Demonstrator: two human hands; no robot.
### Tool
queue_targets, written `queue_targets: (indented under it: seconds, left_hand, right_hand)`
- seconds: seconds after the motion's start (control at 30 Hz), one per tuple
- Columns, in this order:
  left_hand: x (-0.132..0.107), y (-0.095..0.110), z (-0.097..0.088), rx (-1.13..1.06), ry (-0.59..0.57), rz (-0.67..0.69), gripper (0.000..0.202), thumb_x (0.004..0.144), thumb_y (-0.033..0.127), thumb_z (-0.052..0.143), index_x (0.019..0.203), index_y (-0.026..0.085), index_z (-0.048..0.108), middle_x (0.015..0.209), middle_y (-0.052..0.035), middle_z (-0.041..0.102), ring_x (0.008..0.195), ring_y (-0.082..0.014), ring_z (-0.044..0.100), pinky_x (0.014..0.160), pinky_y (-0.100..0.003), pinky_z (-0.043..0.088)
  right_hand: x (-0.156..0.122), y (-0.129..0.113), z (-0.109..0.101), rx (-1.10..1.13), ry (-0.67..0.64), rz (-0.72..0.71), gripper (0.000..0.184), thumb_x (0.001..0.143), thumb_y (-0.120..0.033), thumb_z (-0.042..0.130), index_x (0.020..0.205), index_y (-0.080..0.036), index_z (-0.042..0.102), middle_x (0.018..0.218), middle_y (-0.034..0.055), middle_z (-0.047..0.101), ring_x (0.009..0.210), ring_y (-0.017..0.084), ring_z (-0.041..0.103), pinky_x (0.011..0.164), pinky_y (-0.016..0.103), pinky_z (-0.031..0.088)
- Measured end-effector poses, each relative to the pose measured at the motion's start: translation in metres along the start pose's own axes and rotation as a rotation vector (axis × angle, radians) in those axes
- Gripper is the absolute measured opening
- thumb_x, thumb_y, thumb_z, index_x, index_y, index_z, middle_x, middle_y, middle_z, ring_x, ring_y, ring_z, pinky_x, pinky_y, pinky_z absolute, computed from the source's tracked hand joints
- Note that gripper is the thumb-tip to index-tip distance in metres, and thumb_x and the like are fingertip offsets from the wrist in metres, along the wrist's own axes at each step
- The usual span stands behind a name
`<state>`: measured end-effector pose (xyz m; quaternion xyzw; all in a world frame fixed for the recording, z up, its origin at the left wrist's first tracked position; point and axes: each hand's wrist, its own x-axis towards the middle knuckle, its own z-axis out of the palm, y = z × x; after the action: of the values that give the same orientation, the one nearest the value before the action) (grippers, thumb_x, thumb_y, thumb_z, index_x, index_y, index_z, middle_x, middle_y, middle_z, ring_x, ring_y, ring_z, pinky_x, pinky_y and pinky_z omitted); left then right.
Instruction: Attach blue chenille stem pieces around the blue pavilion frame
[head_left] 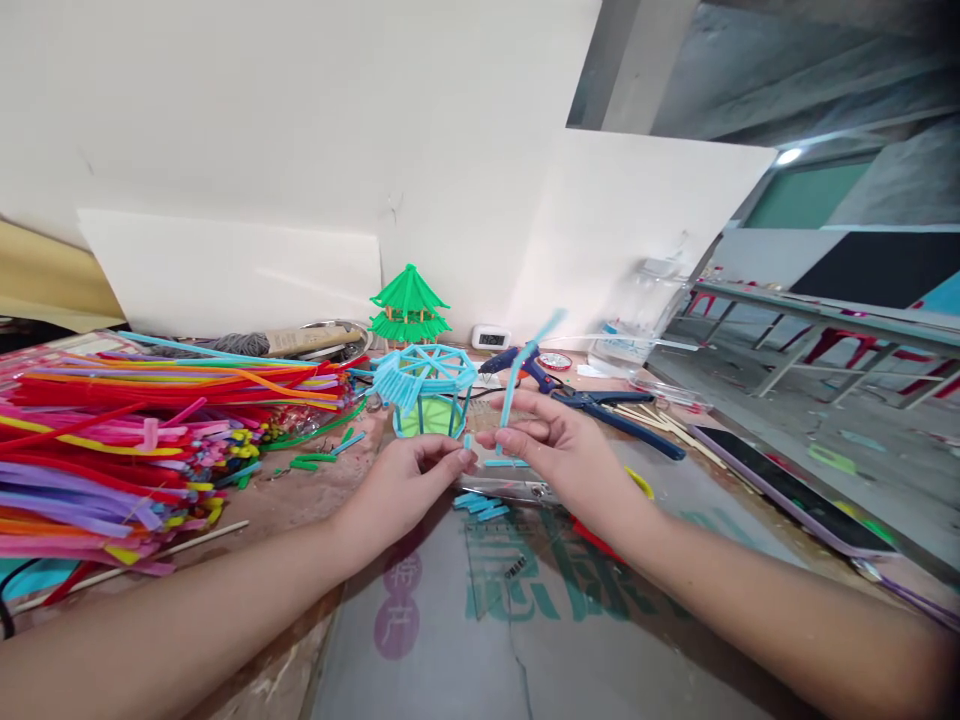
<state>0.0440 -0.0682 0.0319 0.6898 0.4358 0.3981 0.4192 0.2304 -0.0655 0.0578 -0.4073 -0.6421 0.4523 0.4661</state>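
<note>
My right hand [551,440] pinches a long light-blue pipe cleaner [523,375] that rises up and to the right. My left hand [409,478] is closed in a pinch on a short light-blue piece [467,442] near that stem's lower end. Both hands hover over a grey mat [525,620]. Several cut blue bits [480,503] lie just below the hands. Behind them stands a light-blue pipe-cleaner pavilion [425,388], and farther back a green pavilion [409,302].
A big heap of many-coloured pipe cleaners [135,440] fills the left. A blue glue gun [517,362], blue-handled pliers [622,418], wooden sticks [660,420], a phone [787,490] and a small digital clock [491,338] lie to the right and back. White boards stand behind.
</note>
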Motion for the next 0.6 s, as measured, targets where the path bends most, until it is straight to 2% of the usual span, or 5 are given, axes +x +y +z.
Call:
queue_targets:
  seconds: [0.07, 0.17, 0.33, 0.5, 0.6]
  left_hand:
    - [-0.001, 0.002, 0.000, 0.025, -0.002, -0.006, 0.031, 0.085, 0.042, 0.057, 0.079, 0.015, 0.070, 0.073, -0.0011, 0.067, 0.071, -0.0151, 0.057, 0.066, -0.024, 0.042]
    - [-0.001, 0.004, 0.000, 0.055, 0.000, -0.010, 0.030, 0.084, 0.041, 0.057, 0.078, 0.015, 0.071, 0.071, -0.0004, 0.065, 0.069, -0.0145, 0.055, 0.065, -0.023, 0.041]
    - [-0.002, 0.003, -0.001, 0.096, -0.019, 0.019, 0.030, 0.085, 0.039, 0.055, 0.079, 0.015, 0.071, 0.072, 0.0001, 0.066, 0.070, -0.0149, 0.056, 0.065, -0.023, 0.041]
    - [-0.003, 0.000, -0.002, 0.124, -0.029, 0.050, 0.028, 0.086, 0.037, 0.055, 0.082, 0.015, 0.071, 0.078, -0.0010, 0.070, 0.076, -0.0162, 0.060, 0.069, -0.023, 0.044]
    - [-0.002, -0.001, -0.002, 0.143, -0.036, 0.050, 0.029, 0.086, 0.038, 0.055, 0.083, 0.015, 0.072, 0.077, -0.0010, 0.070, 0.073, -0.0159, 0.060, 0.068, -0.023, 0.045]
  right_hand:
    - [-0.001, 0.006, 0.002, 0.006, -0.004, 0.004, 0.024, 0.078, -0.039, 0.070, 0.090, -0.020, 0.061, 0.082, 0.0032, 0.074, 0.080, 0.019, 0.069, 0.081, 0.033, 0.051]
    - [-0.003, 0.012, 0.003, -0.047, 0.019, -0.010, 0.022, 0.079, -0.040, 0.068, 0.080, -0.018, 0.063, 0.082, 0.0027, 0.070, 0.080, 0.017, 0.065, 0.077, 0.030, 0.048]
    - [-0.004, 0.017, 0.005, -0.116, 0.037, 0.019, 0.024, 0.077, -0.041, 0.070, 0.076, -0.018, 0.064, 0.072, -0.0017, 0.061, 0.067, 0.013, 0.053, 0.065, 0.027, 0.042]
    - [-0.005, 0.020, 0.009, -0.074, -0.024, 0.046, 0.025, 0.076, -0.041, 0.071, 0.075, -0.018, 0.064, 0.071, -0.0015, 0.062, 0.066, 0.013, 0.054, 0.063, 0.026, 0.042]
    - [-0.007, 0.019, 0.010, -0.108, -0.025, 0.051, 0.025, 0.076, -0.041, 0.070, 0.074, -0.017, 0.064, 0.070, -0.0014, 0.060, 0.066, 0.013, 0.054, 0.064, 0.027, 0.043]
